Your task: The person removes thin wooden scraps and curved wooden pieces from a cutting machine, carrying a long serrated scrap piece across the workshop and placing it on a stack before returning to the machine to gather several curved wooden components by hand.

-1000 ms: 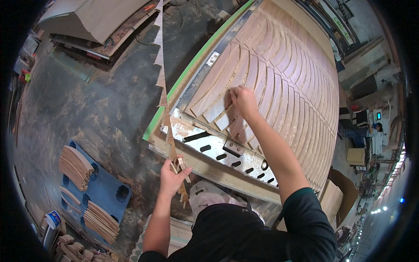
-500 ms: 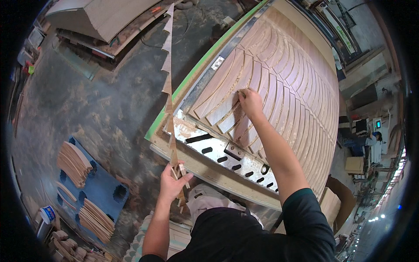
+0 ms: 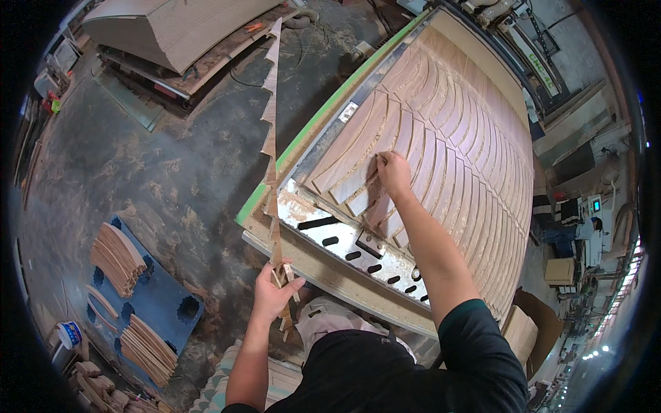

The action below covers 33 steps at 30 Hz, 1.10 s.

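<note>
The left hand (image 3: 274,289) grasps a long, saw-toothed wooden strip (image 3: 271,131); the right hand (image 3: 394,173) shows an unclear grip.

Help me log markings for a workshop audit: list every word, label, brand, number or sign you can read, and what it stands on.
Pale panel, upper right: green lettering; I won't copy its wording.
White tub, lower left: blue label, print too small to read.
Lit screen, right: too small to read.
Ribbed wooden surface under the right hand: no lettering visible.
</note>
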Tool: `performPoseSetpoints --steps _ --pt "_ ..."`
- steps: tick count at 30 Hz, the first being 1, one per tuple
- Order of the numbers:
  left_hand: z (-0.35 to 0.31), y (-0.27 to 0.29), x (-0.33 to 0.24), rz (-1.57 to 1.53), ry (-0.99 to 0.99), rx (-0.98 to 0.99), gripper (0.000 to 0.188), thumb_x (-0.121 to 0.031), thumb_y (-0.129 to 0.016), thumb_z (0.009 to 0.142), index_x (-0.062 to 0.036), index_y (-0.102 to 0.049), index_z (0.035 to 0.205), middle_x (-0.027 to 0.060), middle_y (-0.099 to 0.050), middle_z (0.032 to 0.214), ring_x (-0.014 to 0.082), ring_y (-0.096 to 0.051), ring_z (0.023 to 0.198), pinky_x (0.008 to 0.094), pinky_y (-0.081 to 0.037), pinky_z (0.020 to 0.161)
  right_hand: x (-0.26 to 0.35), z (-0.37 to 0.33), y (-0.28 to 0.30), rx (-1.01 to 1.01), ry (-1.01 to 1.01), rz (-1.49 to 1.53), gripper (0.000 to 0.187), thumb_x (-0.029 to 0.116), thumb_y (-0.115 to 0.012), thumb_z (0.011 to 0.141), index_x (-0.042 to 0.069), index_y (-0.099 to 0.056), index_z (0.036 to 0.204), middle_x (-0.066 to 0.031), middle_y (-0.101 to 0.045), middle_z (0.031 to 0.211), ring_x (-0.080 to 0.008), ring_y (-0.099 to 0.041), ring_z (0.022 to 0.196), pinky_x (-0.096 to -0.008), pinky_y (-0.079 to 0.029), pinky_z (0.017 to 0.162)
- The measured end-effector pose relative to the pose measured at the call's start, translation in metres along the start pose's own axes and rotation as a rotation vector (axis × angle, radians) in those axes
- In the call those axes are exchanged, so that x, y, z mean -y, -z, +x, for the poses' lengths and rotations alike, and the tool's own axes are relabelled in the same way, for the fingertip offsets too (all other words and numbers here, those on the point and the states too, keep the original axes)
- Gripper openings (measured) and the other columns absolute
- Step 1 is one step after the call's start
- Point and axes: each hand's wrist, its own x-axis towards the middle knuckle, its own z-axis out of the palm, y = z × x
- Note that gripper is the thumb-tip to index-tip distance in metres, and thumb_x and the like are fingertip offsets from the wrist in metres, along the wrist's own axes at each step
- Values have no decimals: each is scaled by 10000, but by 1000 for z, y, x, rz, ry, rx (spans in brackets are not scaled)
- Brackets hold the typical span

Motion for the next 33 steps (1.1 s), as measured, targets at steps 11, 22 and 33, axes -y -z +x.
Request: performPoseSetpoints --steps 11,22,33 --pt "-16 13 10 -12 -24 -48 495 -53 -897 888 -51 -637 1309 -8 -679 1017 97 -646 936 290 -555 844 4 -2 2 74 169 -60 209 216 -688 980 101 -815 1100 -152 -739 1029 -397 -709 977 -482 -578 880" --pt "-27 26 6 -53 1 -108 485 -16 -886 882 -32 -636 1297 -23 -649 988 76 -613 899 265 -529 803 8 -10 -6 -27 161 -46 187 235 -697 994 140 -823 1095 -114 -718 1026 -366 -684 1003 -463 -567 867" --pt "-26 28 3 -74 47 -133 474 20 -867 884 -38 -635 1293 -25 -649 995 74 -617 911 263 -531 824 10 -6 1 13 341 -59 184 168 -712 967 63 -815 1078 -155 -703 1021 -385 -640 1015 -467 -537 907"
